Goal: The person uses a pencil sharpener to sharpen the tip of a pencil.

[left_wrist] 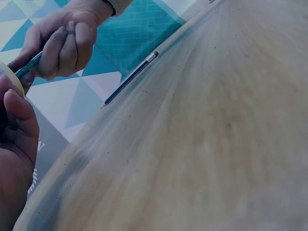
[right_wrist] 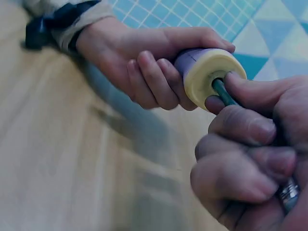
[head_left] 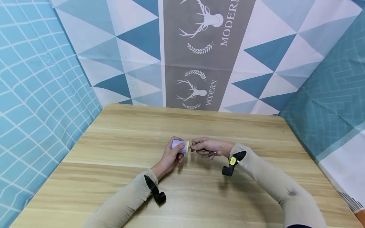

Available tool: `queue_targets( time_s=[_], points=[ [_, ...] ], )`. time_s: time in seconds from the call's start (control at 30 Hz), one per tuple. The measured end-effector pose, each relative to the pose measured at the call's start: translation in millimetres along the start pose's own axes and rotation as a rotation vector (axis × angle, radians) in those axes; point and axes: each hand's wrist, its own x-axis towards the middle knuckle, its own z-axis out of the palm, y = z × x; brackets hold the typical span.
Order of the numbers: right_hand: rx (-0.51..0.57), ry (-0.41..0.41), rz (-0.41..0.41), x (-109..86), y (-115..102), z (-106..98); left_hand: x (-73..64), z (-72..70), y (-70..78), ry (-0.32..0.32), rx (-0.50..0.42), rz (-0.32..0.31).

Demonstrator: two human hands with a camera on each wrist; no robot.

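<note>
My left hand (head_left: pixel 171 153) grips a small purple pencil sharpener (head_left: pixel 177 147) with a yellow end, thumb along its side. In the right wrist view the sharpener's yellow end (right_wrist: pixel 204 89) faces my right hand. A dark green pencil (right_wrist: pixel 224 92) goes into the hole in that end. My right hand (head_left: pixel 209 147) holds the pencil, thumb and forefinger close to the hole and the other fingers curled around the shaft. A silvery part of the pencil (right_wrist: pixel 288 194) shows below those fingers. The pencil's tip is hidden inside the sharpener.
Both hands are above a light wooden table (head_left: pixel 128 133). In the left wrist view a slim dark stick with a silvery end (left_wrist: pixel 130 79) appears along the table's far edge. Patterned cloth (head_left: pixel 137 47) hangs behind the table and at both sides.
</note>
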Motion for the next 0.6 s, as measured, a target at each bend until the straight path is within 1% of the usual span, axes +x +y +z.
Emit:
queue_targets(
  time_s=[0.03,0.1,0.23,0.27,0.3,0.33,0.43,0.5,0.6],
  points=[
    [-0.070,0.036,-0.031,-1.0,-1,1,0.6,-0.1,0.4,0.002,0.004,-0.004],
    [-0.284,0.132,-0.111,-2.8,-2,5,1.1,-0.4,1.1,0.009,0.009,-0.014],
    [-0.894,0.353,-0.298,-6.4,3,17,-0.3,-1.9,1.5,0.035,0.018,-0.033],
    [-1.033,0.413,-0.342,-7.2,6,20,-0.8,-2.1,1.5,0.040,0.021,-0.036],
    [-1.148,0.467,-0.394,-7.9,9,22,-1.3,-2.4,1.5,0.044,0.025,-0.039],
    [-1.243,0.520,-0.453,-8.9,12,24,-1.6,-2.7,1.2,0.046,0.028,-0.038],
    [-1.426,0.635,-0.651,-11.1,22,24,-0.9,-3.3,0.2,0.047,0.025,-0.034],
    [-1.555,0.684,-0.791,-11.7,25,22,0.2,-3.0,-0.1,0.049,0.019,-0.026],
    [-1.804,0.719,-0.941,-11.3,28,15,1.8,-1.7,0.0,0.050,0.009,-0.019]
  ],
)
